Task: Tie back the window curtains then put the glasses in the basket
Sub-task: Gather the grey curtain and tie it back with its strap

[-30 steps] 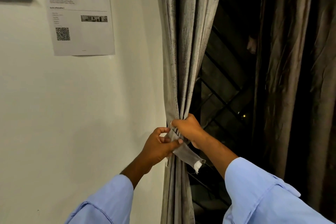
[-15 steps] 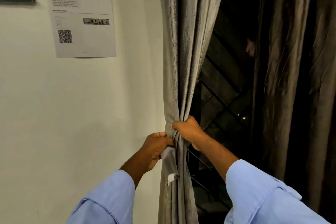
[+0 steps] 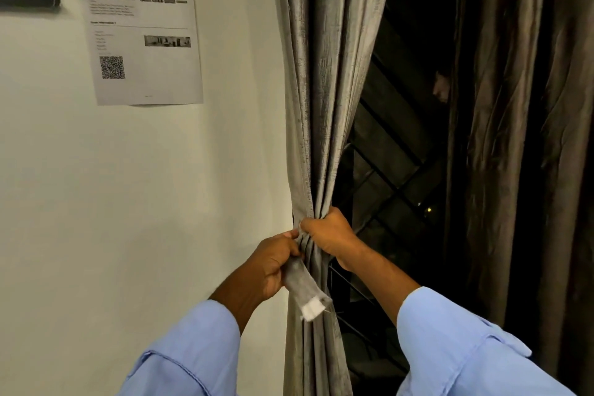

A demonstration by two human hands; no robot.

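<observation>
Curtain (image 3: 321, 125) hangs gathered beside the wall, its folds running vertically. The right hand (image 3: 331, 233) clenches the bunch at its waist; the left hand (image 3: 273, 262), touching it, pinches the tie strap (image 3: 303, 286), whose free end dangles below, nearest the left fingers.

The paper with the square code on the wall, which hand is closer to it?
Left. The left hand holds the tieback strap on the wall side, below the paper. The right hand grips the gathered curtain, farther away.
</observation>
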